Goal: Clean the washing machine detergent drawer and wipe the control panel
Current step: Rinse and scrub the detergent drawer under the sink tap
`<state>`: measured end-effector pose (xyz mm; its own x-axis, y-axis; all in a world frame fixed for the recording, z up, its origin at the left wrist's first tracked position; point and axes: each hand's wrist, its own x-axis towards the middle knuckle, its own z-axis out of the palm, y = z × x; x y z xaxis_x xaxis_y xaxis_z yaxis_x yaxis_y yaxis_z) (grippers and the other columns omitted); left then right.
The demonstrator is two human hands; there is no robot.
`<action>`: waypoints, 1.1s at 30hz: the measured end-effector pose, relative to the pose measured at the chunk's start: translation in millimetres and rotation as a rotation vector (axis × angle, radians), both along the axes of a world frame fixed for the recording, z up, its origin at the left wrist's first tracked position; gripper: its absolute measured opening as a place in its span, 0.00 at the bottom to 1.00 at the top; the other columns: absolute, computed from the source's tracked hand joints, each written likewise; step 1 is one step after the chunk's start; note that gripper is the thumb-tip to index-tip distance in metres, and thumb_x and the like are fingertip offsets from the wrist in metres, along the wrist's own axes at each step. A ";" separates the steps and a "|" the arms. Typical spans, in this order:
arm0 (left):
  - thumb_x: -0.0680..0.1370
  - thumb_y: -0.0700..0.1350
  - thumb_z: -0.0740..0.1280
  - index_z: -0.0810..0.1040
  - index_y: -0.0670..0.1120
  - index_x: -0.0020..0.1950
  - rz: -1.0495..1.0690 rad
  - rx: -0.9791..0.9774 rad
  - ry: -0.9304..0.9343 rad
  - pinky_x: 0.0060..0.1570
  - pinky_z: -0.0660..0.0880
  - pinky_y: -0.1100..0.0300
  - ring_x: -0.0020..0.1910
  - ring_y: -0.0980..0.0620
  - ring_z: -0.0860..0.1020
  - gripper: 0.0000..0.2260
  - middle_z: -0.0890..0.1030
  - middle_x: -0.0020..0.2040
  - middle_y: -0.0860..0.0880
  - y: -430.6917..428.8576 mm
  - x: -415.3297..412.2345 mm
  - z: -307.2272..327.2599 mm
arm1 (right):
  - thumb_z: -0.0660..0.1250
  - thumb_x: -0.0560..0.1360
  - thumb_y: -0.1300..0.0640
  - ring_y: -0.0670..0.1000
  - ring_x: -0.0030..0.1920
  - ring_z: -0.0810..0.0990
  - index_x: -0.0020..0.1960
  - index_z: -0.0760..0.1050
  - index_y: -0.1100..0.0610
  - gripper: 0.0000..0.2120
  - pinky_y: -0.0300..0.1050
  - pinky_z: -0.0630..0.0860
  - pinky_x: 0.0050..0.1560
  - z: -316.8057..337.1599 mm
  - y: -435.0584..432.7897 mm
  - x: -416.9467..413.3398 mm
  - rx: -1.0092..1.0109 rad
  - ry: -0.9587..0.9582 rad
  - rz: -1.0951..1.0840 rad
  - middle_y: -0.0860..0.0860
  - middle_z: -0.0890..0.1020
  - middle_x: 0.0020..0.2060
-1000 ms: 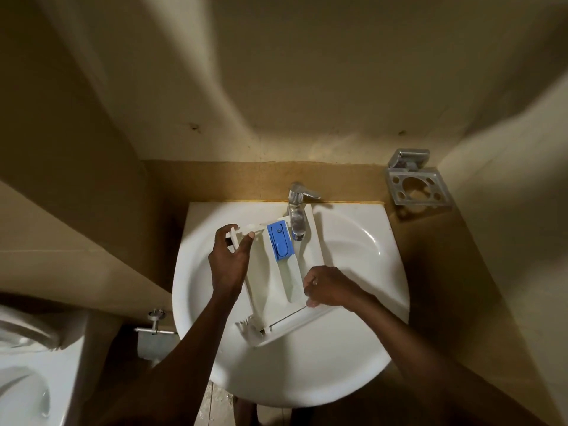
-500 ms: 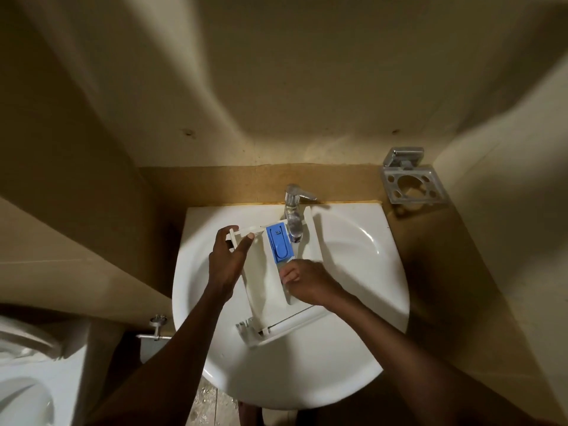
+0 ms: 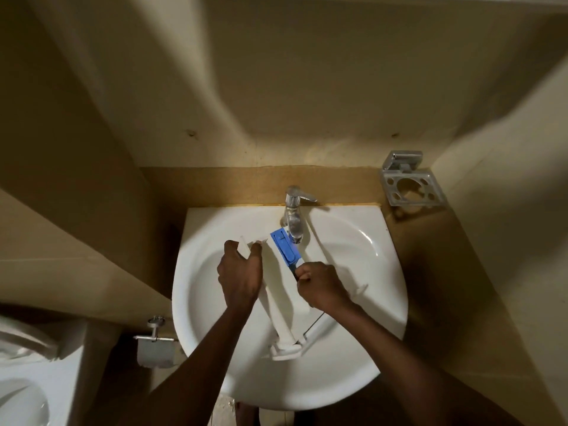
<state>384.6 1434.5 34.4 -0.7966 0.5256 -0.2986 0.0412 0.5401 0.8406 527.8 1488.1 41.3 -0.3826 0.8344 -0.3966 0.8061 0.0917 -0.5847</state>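
A white detergent drawer (image 3: 281, 299) lies tilted over the white sink (image 3: 368, 358), its far end under the chrome tap (image 3: 294, 216). A blue insert (image 3: 285, 246) sits in the drawer's far part. My left hand (image 3: 241, 276) grips the drawer's far left corner. My right hand (image 3: 321, 284) is closed inside the drawer just below the blue insert, its fingertips pinching the insert's near end. The drawer's front panel (image 3: 287, 348) points toward me, low in the basin.
A chrome toothbrush holder (image 3: 412, 187) hangs on the wall at the right. A toilet-paper holder (image 3: 155, 342) is fixed left of the sink, with a toilet (image 3: 24, 388) at the bottom left. Walls close in on both sides.
My right hand moved from the drawer's right edge up into the drawer to the blue insert. The drawer has turned and tilted more onto its side. My left hand kept its grip.
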 end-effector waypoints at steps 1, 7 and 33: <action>0.76 0.56 0.66 0.73 0.46 0.57 0.024 0.001 -0.037 0.57 0.75 0.44 0.52 0.38 0.78 0.17 0.80 0.50 0.42 -0.2 4.3 -1.5 | 0.58 0.70 0.65 0.57 0.43 0.80 0.40 0.78 0.62 0.09 0.41 0.73 0.37 0.2 2.4 1.1 -0.001 -0.043 0.044 0.56 0.81 0.40; 0.75 0.56 0.68 0.73 0.46 0.51 0.068 0.077 -0.156 0.51 0.78 0.47 0.46 0.41 0.78 0.15 0.77 0.40 0.48 1.6 6.3 -13.1 | 0.54 0.75 0.65 0.59 0.52 0.78 0.59 0.76 0.58 0.17 0.47 0.77 0.49 3.3 11.5 3.6 -0.132 -0.087 0.150 0.56 0.79 0.49; 0.78 0.54 0.67 0.71 0.49 0.55 -0.073 0.149 -0.119 0.49 0.80 0.43 0.49 0.44 0.80 0.12 0.79 0.45 0.52 -1.8 -18.8 -14.6 | 0.64 0.74 0.59 0.49 0.53 0.79 0.55 0.77 0.51 0.11 0.38 0.74 0.49 1.5 28.9 27.3 0.092 0.022 0.023 0.47 0.80 0.52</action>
